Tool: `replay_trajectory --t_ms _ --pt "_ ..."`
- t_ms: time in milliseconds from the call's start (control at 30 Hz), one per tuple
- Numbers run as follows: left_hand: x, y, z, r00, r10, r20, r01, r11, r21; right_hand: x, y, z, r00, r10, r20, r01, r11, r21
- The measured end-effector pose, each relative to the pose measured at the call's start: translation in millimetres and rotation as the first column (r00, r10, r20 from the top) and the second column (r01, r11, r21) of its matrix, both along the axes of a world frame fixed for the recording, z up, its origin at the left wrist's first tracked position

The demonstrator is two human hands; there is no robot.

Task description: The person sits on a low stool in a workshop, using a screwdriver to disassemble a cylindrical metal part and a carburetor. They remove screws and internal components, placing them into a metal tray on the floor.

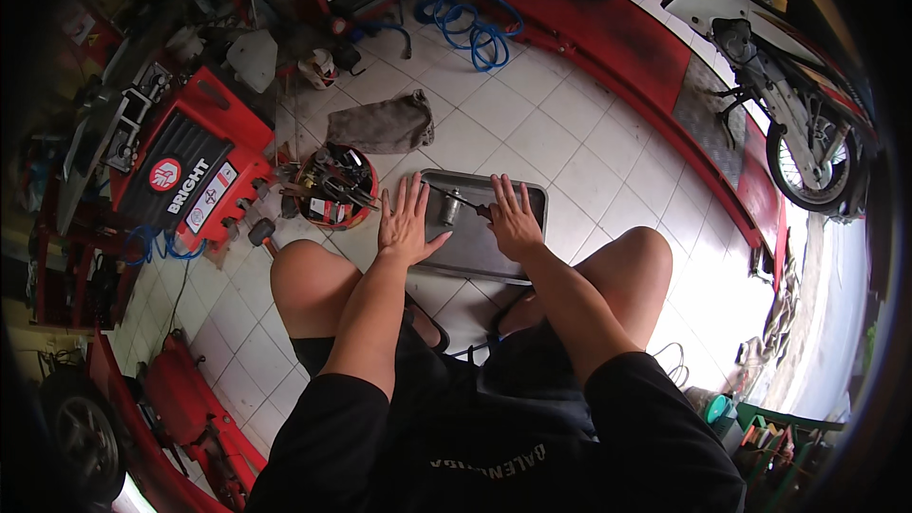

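My left hand (404, 225) is open, fingers stretched forward, over the left edge of a shallow metal tray (475, 260) between my knees. My right hand (516, 223) is also open with fingers extended, over the tray's right side. Between them lies a small silver cylindrical part (451, 211). A long thin tool (461, 198) crosses it diagonally, its dark handle end partly hidden by my right hand; contact with that hand is unclear.
A bucket of tools (332, 195), a grey rag (378, 123) and a red machine (195, 157) sit left and ahead. A blue coiled hose (480, 43) lies beyond. A motorcycle (760, 76) stands on a red ramp (617, 52) at right. A red jack (195, 418) is lower left.
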State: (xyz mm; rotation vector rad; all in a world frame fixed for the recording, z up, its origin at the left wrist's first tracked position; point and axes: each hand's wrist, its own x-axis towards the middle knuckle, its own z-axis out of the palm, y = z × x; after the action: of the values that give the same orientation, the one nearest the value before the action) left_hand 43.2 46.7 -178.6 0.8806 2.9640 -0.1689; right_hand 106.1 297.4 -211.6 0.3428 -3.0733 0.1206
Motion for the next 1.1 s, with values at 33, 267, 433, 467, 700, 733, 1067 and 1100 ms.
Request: replay_trajectory --t_ms 33,267,433,467,700,733,1067,1100 --pt "-1 3 0 0.999 -0.021 -0.026 0.021 1.000 0.008 -2 0 0 1.000 0.010 -0.019 -0.010 1.000 -0.013" --pt "-14 45 -5 0.985 -0.158 -0.072 0.163 0.984 0.071 -11 2 -6 0.999 -0.046 -0.018 0.045 0.998 -0.049" --pt "-17 88 -18 0.995 -0.098 -0.004 0.098 0.994 -0.054 -21 -6 -9 0.983 -0.183 -0.016 0.182 0.983 -0.035" --pt "-18 97 -18 0.997 -0.073 0.002 0.073 0.992 -0.099 -24 -7 -10 0.973 -0.231 0.022 0.231 0.973 -0.007" --pt "-20 125 -24 0.999 -0.042 -0.023 0.035 0.972 -0.232 -32 -4 -21 0.903 -0.416 0.107 0.420 0.907 -0.025" --pt "-21 123 -24 0.999 -0.041 -0.013 0.037 0.973 -0.228 -31 -3 -21 0.906 -0.408 0.111 0.411 0.912 -0.003" --pt "-25 91 -15 0.998 0.052 0.021 -0.050 0.996 -0.080 -22 12 -10 0.930 -0.352 0.101 0.358 0.932 -0.050" --pt "-25 87 -15 0.994 0.101 0.036 -0.099 0.993 -0.062 -22 11 -7 0.938 -0.335 0.093 0.340 0.939 -0.053"
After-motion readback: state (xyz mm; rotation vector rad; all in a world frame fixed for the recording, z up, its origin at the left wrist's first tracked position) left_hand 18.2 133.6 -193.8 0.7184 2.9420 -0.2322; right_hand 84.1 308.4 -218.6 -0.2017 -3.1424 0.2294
